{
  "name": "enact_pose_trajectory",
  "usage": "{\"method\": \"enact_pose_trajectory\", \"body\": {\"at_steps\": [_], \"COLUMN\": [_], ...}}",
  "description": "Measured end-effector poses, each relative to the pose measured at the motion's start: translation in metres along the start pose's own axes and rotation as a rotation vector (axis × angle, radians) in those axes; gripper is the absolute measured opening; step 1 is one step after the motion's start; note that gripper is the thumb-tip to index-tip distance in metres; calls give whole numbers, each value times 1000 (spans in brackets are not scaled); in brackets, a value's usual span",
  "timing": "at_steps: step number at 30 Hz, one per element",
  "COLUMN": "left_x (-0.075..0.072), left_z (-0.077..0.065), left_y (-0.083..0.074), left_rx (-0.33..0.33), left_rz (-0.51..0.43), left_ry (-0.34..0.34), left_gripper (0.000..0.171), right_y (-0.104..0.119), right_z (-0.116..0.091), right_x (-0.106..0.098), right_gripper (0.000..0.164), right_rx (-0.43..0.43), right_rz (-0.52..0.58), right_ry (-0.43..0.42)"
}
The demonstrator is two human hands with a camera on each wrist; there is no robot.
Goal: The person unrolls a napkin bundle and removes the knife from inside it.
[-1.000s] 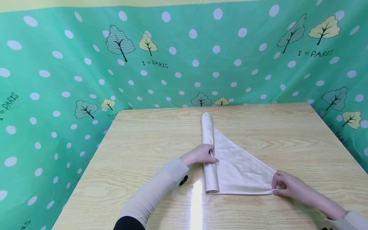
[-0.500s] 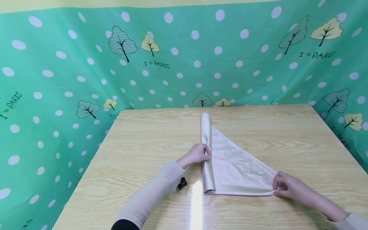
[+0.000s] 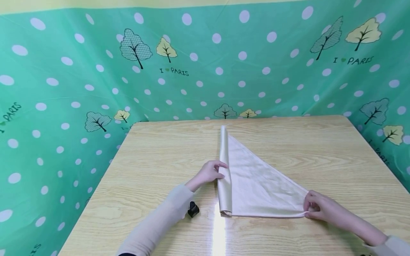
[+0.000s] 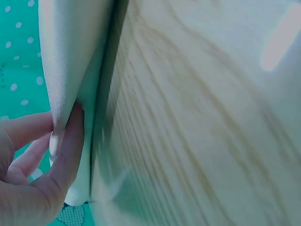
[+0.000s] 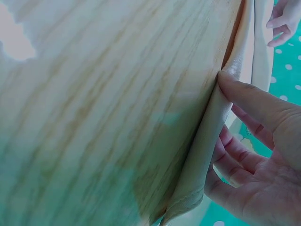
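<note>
A pale satin cloth (image 3: 264, 185) lies on the table, its right part spread out as a triangle. Along its left side the fabric is wound into a slim roll (image 3: 225, 193), running from near the back of the table toward the front. My left hand (image 3: 208, 172) pinches this roll near its middle; in the left wrist view, thumb and fingers squeeze a fold (image 4: 70, 52) of it. At the cloth's right front corner, my right hand (image 3: 322, 208) pinches the hem (image 5: 207, 146) between thumb and fingers.
A wood-grain table (image 3: 153, 156) carries the cloth. Behind and beside it hangs a green curtain (image 3: 205, 49) with white dots and printed trees. A small black object (image 3: 193, 209) shows beside the left sleeve. Light glares off the tabletop (image 3: 219, 234) in front.
My left hand has moved left with the roll, which looks thinner now, and more of the flat cloth lies exposed. My right hand stays on the corner.
</note>
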State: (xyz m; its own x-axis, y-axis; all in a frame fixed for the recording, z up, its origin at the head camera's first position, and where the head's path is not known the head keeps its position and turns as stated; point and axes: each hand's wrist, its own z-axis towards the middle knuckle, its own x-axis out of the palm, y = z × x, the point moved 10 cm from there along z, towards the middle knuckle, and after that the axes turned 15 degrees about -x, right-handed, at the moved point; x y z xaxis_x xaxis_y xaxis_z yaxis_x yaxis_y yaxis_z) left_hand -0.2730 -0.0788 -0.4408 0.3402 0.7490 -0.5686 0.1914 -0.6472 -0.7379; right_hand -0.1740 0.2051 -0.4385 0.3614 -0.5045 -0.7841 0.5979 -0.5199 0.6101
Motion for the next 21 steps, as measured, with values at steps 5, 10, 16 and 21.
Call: {"method": "enact_pose_trajectory", "body": {"at_steps": [5, 10, 16, 21], "left_x": [-3, -5, -7, -10], "left_z": [-2, -5, -5, -9], "left_y": [9, 14, 18, 15], "left_rx": [-16, -44, -49, -14], "left_rz": [-46, -74, -29, 29], "left_ry": [31, 35, 26, 10], "left_gripper": [41, 47, 48, 46], "right_y": [-1, -3, -6, -4], "right_z": [0, -2, -2, -1], "right_x": [0, 3, 4, 2], "right_gripper": [23, 22, 22, 21], "right_rx": [22, 53, 75, 46], "right_rz": [7, 21, 6, -3], "right_ry": [17, 43, 50, 29]}}
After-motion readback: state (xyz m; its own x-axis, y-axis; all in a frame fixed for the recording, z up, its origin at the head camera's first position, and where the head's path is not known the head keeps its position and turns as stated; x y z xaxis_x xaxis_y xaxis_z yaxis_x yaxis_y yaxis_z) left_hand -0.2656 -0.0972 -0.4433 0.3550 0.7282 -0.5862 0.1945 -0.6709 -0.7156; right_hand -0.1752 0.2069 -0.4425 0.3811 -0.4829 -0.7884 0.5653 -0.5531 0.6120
